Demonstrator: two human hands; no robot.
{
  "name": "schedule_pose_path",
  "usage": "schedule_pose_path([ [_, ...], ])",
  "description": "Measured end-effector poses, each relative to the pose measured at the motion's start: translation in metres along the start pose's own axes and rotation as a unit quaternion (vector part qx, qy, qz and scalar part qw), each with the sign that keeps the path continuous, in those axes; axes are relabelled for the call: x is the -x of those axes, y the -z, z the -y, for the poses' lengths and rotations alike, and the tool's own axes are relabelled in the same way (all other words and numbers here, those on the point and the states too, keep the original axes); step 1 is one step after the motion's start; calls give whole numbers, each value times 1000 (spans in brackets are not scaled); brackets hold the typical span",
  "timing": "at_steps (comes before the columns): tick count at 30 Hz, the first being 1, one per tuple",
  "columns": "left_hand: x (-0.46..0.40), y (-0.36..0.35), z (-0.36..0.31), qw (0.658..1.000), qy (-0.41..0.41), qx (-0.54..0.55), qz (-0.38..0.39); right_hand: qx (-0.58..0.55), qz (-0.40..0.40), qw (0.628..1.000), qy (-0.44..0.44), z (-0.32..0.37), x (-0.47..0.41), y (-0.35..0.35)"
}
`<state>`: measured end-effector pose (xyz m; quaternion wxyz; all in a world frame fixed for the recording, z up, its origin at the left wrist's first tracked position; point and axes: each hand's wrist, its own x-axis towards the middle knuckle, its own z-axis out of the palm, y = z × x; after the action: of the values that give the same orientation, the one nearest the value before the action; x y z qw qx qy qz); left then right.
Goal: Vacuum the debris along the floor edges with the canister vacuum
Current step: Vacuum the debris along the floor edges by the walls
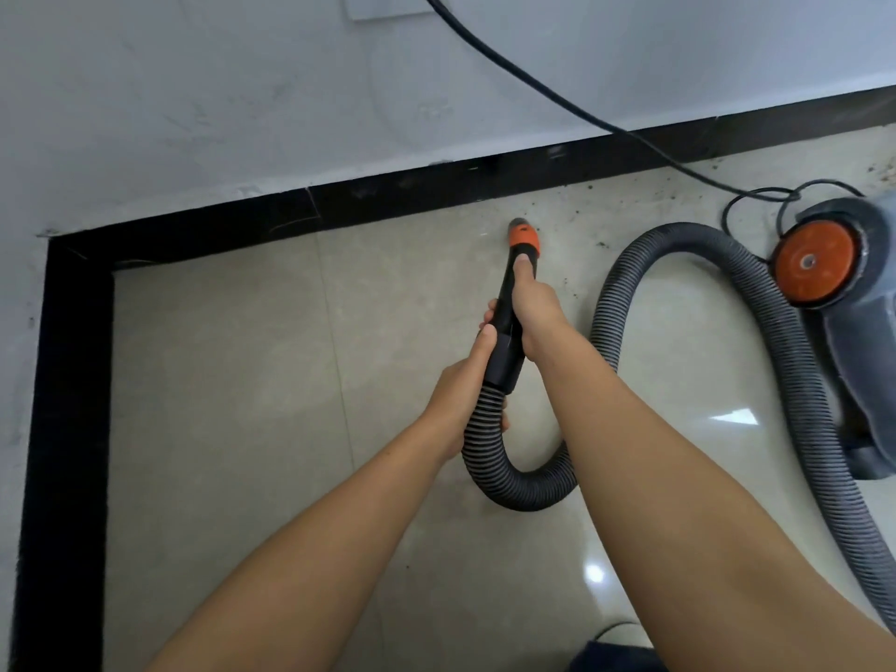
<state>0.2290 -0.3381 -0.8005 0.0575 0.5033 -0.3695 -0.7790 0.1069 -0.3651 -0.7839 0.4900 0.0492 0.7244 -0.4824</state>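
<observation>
— Where was the nozzle?
— I had the black handle (504, 332) in both hands: right hand (536, 308) wrapped near the orange nozzle (524, 235), left hand (465, 380) holding where the hose (630, 293) joins. The tip sat near the black baseboard (388, 196).
— And the canister vacuum (853, 303)?
— On the floor (242, 380) to my right, debris specks (601, 244) beside it.

Both my arms reach out, bare. My right hand (533, 303) wraps black tube (506, 327), thumb on top. My left hand (465, 380) grips lower, where hose (485, 429) starts.

Both hands (504, 346) grip nozzle (514, 303) (near baseboard (417, 189)).
</observation>
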Motion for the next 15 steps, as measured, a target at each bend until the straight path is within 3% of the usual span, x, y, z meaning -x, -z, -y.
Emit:
schedule_pose_path([
  [7,-11,-30,-3,1000,1,3,12,8,-25,1000,3,12,-15,26],
  [15,-5,-13,5,995,-19,57,-77,70,86,994,-2,15,-4,-12],
])
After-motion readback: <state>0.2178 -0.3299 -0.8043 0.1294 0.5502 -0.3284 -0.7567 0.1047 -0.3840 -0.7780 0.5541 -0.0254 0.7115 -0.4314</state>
